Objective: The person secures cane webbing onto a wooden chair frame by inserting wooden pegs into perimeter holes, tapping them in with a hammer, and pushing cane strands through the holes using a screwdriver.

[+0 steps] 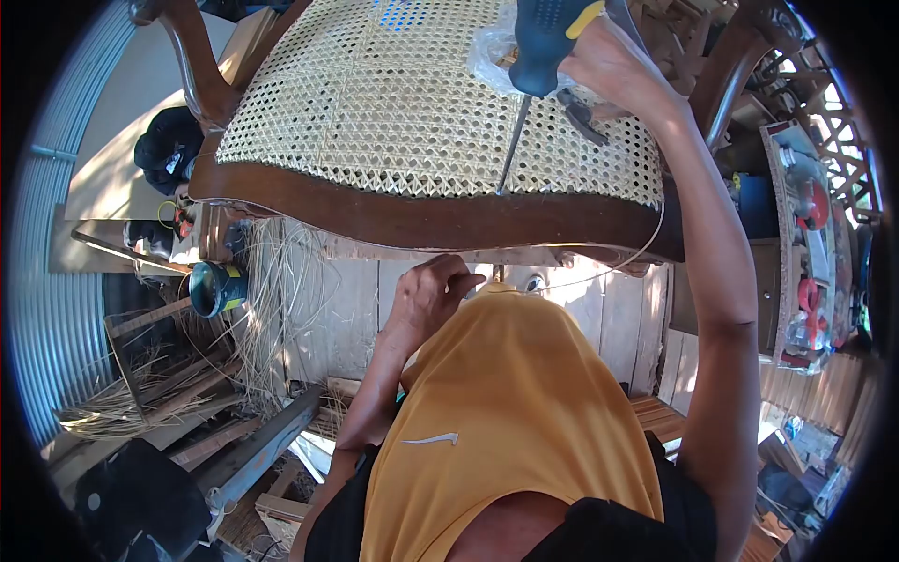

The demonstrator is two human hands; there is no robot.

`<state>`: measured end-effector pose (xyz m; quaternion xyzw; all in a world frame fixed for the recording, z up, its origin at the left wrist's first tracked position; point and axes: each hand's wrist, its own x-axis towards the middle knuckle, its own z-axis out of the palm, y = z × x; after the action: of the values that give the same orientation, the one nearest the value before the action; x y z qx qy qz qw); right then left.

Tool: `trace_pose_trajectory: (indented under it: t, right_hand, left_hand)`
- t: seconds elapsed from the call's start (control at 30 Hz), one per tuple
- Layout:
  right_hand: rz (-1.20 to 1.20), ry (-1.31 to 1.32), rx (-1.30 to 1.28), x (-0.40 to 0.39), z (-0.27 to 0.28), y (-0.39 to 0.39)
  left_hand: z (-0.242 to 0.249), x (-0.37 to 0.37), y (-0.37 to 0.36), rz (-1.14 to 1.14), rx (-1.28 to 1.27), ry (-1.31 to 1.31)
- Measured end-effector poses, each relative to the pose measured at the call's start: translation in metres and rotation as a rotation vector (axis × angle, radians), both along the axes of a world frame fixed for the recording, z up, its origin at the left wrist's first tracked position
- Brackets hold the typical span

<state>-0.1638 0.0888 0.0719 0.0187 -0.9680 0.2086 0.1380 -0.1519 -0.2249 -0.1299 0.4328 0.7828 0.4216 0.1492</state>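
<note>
In front of me is a wooden chair with a woven cane seat. A screwdriver with a blue and yellow handle leans over the seat, its tip at the front edge of the weave. Beside the handle is my right hand, fingers curled and partly hidden behind it. A dark metal tool head shows under that hand. Below the seat rail, my left hand is closed in a pinch. A thin cane strand runs from the seat's right corner toward those fingertips.
Clear plastic lies on the weave beside the screwdriver. Loose cane strips and a dark bucket are on the floor at left. A cluttered shelf stands at right. A yellow cloth covers much of the lower middle.
</note>
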Motion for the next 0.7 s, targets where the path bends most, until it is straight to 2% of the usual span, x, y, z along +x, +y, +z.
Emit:
trace_pose_trajectory:
  t: [0.2, 0.3, 0.4, 0.5, 0.53, 0.7]
  right_hand:
    - [-0.11, -0.004, -0.268, -0.004, -0.001, 0.013]
    - [-0.061, 0.089, -0.375, -0.007, -0.006, 0.018]
    - [0.025, 0.03, -0.288, -0.015, -0.002, 0.014]
    - [0.14, -0.008, -0.028, -0.019, 0.003, 0.012]
    - [0.012, -0.01, 0.039, -0.016, 0.002, 0.007]
    - [0.041, -0.01, -0.128, -0.022, -0.002, 0.022]
  left_hand:
    - [0.058, 0.007, 0.002, -0.178, -0.005, -0.282]
    - [0.085, 0.01, 0.007, -0.239, 0.036, -0.404]
    - [0.099, 0.013, 0.017, -0.254, 0.126, -0.381]
    - [0.108, 0.016, 0.026, -0.229, 0.138, -0.385]
    - [0.108, 0.017, 0.028, -0.207, 0.128, -0.384]
    - [0.114, 0.028, 0.038, -0.093, 0.162, -0.357]
